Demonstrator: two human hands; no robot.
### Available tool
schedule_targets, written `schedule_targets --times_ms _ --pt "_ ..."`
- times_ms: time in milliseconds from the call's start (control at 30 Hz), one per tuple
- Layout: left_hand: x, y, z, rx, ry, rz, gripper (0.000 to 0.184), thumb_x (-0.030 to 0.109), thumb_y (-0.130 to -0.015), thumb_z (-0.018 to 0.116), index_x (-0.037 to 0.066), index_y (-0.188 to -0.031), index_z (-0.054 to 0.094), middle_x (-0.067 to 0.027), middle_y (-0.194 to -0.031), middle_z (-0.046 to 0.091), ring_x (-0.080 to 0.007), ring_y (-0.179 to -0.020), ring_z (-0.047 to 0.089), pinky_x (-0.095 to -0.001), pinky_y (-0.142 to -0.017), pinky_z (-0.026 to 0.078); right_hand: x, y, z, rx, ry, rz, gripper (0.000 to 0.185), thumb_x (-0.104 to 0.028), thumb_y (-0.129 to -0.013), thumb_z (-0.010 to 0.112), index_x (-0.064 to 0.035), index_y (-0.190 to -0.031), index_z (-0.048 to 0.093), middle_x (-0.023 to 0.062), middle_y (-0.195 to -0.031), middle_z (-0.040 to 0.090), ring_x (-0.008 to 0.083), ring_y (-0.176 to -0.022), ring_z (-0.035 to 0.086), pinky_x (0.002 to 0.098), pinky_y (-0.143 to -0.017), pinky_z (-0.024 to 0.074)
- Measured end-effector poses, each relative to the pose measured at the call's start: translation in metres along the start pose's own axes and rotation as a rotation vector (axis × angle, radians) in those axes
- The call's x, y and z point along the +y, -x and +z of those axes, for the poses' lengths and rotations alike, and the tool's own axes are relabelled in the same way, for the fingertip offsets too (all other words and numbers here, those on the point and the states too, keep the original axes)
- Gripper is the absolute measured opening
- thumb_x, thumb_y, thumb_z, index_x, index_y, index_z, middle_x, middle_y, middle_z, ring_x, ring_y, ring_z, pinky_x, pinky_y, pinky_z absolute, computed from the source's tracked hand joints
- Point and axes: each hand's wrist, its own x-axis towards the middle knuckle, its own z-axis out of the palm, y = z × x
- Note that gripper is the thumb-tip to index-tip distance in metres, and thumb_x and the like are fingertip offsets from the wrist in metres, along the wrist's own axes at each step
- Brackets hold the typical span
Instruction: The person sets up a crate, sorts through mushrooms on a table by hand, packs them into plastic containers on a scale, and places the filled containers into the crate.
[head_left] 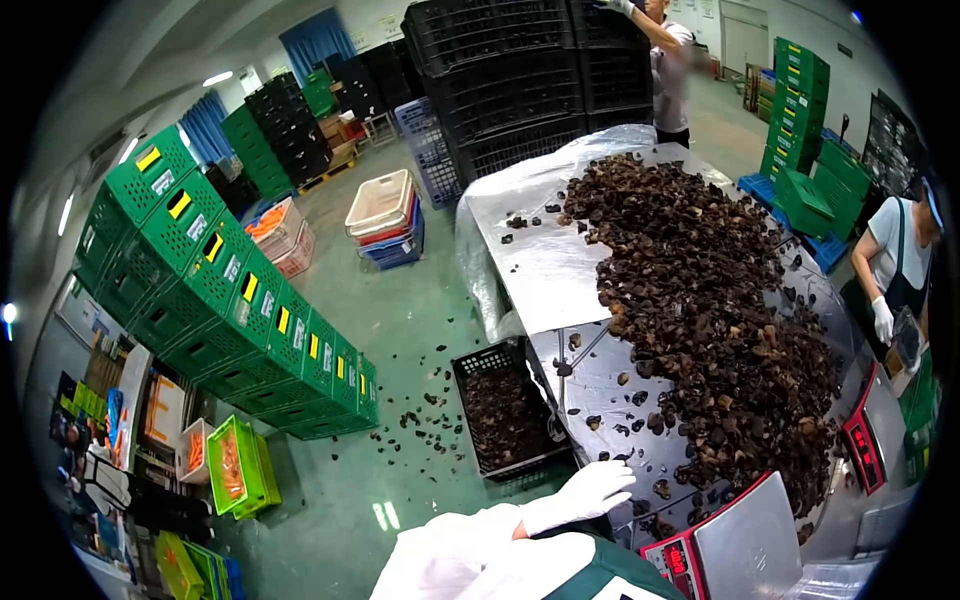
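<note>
My left hand (pixel 590 492), in a white glove, reaches out over the near left edge of the metal table (pixel 540 265). Its fingers are stretched out and nothing shows in them. Close by lie loose dark pieces that look like wood ear mushrooms; a large heap of them (pixel 700 300) covers much of the tabletop. A scale (pixel 740 545) with a red display stands just right of my hand. Below the table edge, a black crate (pixel 508 415) on the floor holds more dark pieces. My right hand is out of view.
Stacked green crates (pixel 235 290) lean into view at left. Dark scraps (pixel 425 415) litter the floor. Tall black crates (pixel 510 90) stand behind the table. A second scale (pixel 880 430) and a gloved co-worker (pixel 895 260) are at right; another person (pixel 670 75) stands behind.
</note>
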Motion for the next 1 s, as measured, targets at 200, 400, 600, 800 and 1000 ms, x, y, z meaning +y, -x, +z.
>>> schedule_targets --times_ms 200,400,600,800,1000 --pt "-0.003 -0.01 0.003 0.044 0.015 0.045 0.03 0.025 -0.084 0.064 0.006 -0.107 0.064 -0.0125 -0.108 0.064 -0.0297 -0.106 0.058 -0.0392 -0.09 0.047 -0.042 0.002 0.049 -0.341 0.031 -0.224 0.016 -0.01 -0.073 0.069 -0.0036 -0.086 0.062 0.0131 -0.087 0.061 0.0304 -0.083 0.06 0.0423 -0.074 0.0478" --pt "-0.052 -0.003 -0.018 -0.015 -0.038 -0.056 0.026 0.022 -0.081 0.064 0.004 -0.101 0.064 -0.0134 -0.105 0.064 -0.0313 -0.103 0.059 -0.0398 -0.087 0.048 -0.052 0.038 0.09 -0.838 0.226 -0.285 0.03 -0.032 -0.068 0.073 -0.0097 -0.083 0.061 0.0111 -0.089 0.059 0.0301 -0.088 0.057 0.042 -0.076 0.0445" --pt "-0.136 -0.023 -0.034 -0.065 0.083 -0.354 0.046 0.019 -0.082 0.064 0.004 -0.125 0.054 -0.0184 -0.127 0.054 -0.0331 -0.121 0.049 -0.04 -0.104 0.038 -0.118 -0.018 0.081 -0.637 0.059 -0.183 0.059 -0.046 -0.074 0.069 -0.006 -0.115 0.057 0.0143 -0.112 0.059 0.0335 -0.104 0.056 0.0428 -0.09 0.0437" --pt "-0.216 -0.128 -0.016 -0.021 -0.001 -0.214 0.054 0.021 -0.082 0.064 0.003 -0.131 0.048 -0.0194 -0.14 0.042 -0.0387 -0.131 0.036 -0.0443 -0.109 0.029 -0.195 -0.106 0.197 -0.693 -0.297 -0.065 0.077 -0.046 -0.076 0.069 -0.0178 -0.141 0.04 0.0187 -0.144 0.037 0.0335 -0.131 0.038 0.0401 -0.108 0.0322" --pt "-0.2 -0.221 0.035 -0.043 0.139 0.13 0.06 0.03 -0.082 0.067 0.001 -0.131 0.047 -0.0203 -0.138 0.043 -0.0394 -0.129 0.039 -0.0424 -0.106 0.034 -0.209 -0.16 0.356 -0.436 -0.04 0.011 0.099 -0.048 -0.064 0.078 -0.0294 -0.146 0.027 0.0216 -0.152 0.015 0.0472 -0.134 0.026 0.0476 -0.105 0.0361"
